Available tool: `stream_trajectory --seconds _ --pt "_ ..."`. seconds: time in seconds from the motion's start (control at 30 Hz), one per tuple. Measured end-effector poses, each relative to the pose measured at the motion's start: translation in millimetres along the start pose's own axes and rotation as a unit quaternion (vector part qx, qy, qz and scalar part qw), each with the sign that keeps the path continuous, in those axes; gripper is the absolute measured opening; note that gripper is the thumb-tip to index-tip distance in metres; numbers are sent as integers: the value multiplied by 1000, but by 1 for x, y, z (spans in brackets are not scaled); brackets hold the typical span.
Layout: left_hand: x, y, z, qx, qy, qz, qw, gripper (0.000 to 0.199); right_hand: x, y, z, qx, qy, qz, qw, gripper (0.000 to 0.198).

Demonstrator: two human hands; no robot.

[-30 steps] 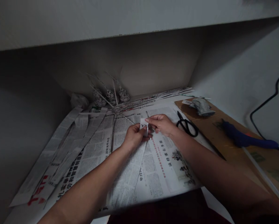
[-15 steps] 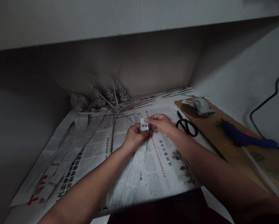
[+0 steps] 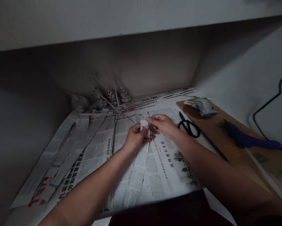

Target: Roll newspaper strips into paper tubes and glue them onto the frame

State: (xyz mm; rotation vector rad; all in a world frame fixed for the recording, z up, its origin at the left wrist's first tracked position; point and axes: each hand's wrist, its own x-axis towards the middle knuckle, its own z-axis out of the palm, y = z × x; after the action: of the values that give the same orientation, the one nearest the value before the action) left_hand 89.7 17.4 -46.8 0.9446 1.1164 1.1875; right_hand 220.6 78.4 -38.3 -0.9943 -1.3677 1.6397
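A small folded piece of newspaper, white with a bit of black print, is held between my two hands over the newspaper-covered table. My left hand grips it with the thumb across its front, the other fingers mostly hidden behind. At its upper right edge, the thumb and fingertips of my right hand pinch the paper. Long cut newspaper strips lie to the left of my hands. Black-handled scissors rest just right of my right hand.
Several thin rolled paper sticks lie along the back, beside woven paper cones with sticks poking out. On the right, a cardboard sheet carries a blue glue gun and a grey crumpled lump. A shelf edge overhangs the table.
The paper piece has turned over or shifted slightly left, showing less print now. My left thumb has moved up across it; my right hand stays nearly where it was.
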Motion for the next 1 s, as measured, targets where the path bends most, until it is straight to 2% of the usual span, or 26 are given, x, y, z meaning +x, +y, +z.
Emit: stream_trajectory --seconds 0.13,0.2,0.43,0.53,0.73,1.0 --pt "1 2 -1 -23 2 1 1000 36 -1 -2 -10 -14 -78 20 997 35" --pt "1 2 -1 -24 3 1 1000 35 -1 -2 -10 -20 -90 28 995 35" --pt "0 2 1 8 -4 10 1000 34 1 1 -7 -47 -49 4 998 37" --pt "1 -1 0 16 -6 19 1000 33 2 2 -7 -33 -51 11 998 34" --pt "3 -6 -1 35 -2 43 998 29 4 4 -3 -12 -4 15 1000 30" --pt "2 -8 -1 59 0 61 996 21 4 5 0 -4 16 4 1000 28"
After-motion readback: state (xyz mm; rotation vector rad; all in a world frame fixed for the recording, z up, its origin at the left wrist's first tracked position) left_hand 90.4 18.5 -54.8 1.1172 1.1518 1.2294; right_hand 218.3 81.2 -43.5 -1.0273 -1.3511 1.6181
